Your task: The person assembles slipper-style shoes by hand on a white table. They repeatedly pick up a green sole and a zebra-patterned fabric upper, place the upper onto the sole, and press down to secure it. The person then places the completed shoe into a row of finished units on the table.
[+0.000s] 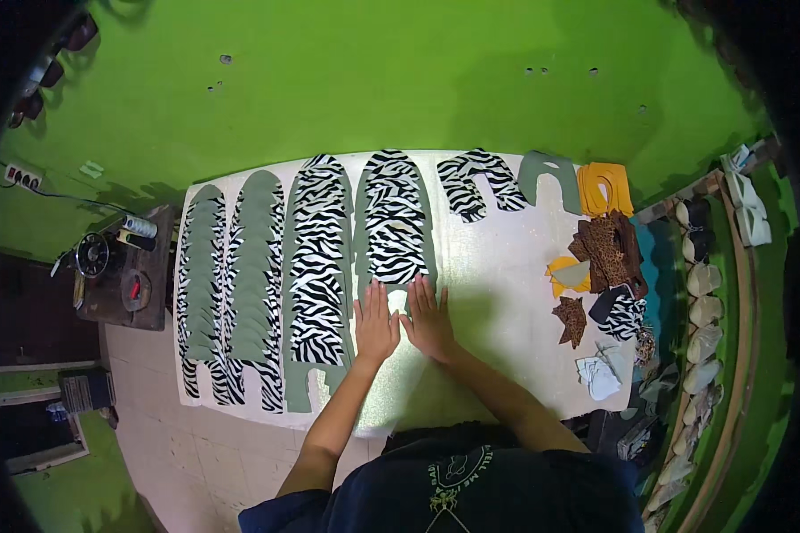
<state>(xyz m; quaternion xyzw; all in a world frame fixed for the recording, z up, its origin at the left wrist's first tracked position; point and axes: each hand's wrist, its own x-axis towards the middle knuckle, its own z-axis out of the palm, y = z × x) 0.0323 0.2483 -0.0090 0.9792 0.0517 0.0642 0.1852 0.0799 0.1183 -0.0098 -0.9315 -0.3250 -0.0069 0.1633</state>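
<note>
My left hand [378, 324] lies flat with fingers stretched, at the lower end of an overlapping column of zebra-print pieces [396, 218] on grey-green pieces. Beside it, thumbs nearly meeting, my right hand [430, 327] is spread open at the same end. The fingertips of both touch the lowest green edge. Just left is a longer zebra-on-green column [317, 266]. Further left run two columns with the green side mostly showing: one inner column [254, 275] and one outer column [204, 275], edged in zebra print.
On the white table [498, 311], a zebra U-shaped piece [481, 166], a green one [534, 171] and a yellow stack [615, 185] lie at the far right. Leopard-print pieces [606, 253] and small scraps sit below. A sewing machine [93, 255] stands left; shoe forms [705, 313] line the right rack.
</note>
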